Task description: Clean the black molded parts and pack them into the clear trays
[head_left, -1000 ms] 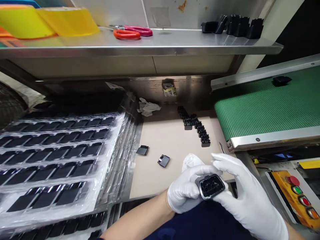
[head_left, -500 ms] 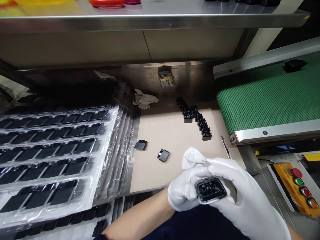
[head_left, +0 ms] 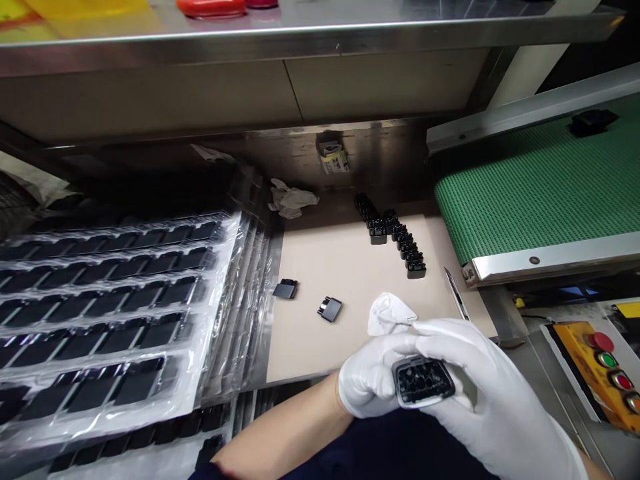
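Note:
Close to my body, both gloved hands hold a black plastic housing (head_left: 425, 381) with rounded corners and a ribbed hollow inside facing me. My left hand (head_left: 371, 377) is closed on its left side. From the right, my right hand (head_left: 487, 393) curls around it, thumb and fingers on its edge. A crumpled white cloth (head_left: 390, 313) lies just beyond my fingertips. Two flat black plastic parts, one nearer (head_left: 330, 309) and one farther left (head_left: 285, 289), rest on the beige work surface (head_left: 310, 353). Several small black parts (head_left: 407, 248) stand in rows farther back.
Stacked clear trays (head_left: 200, 373) of black parts fill the left. A green conveyor belt (head_left: 540, 187) carries a black piece (head_left: 593, 123) at right, above a yellow button box (head_left: 595, 367). A slim metal tool (head_left: 456, 293) lies near the belt. A metal shelf (head_left: 310, 40) crosses overhead.
The view has shifted slightly, so the scene sits a little differently in frame. Both hands keep the same hold on the black plastic housing.

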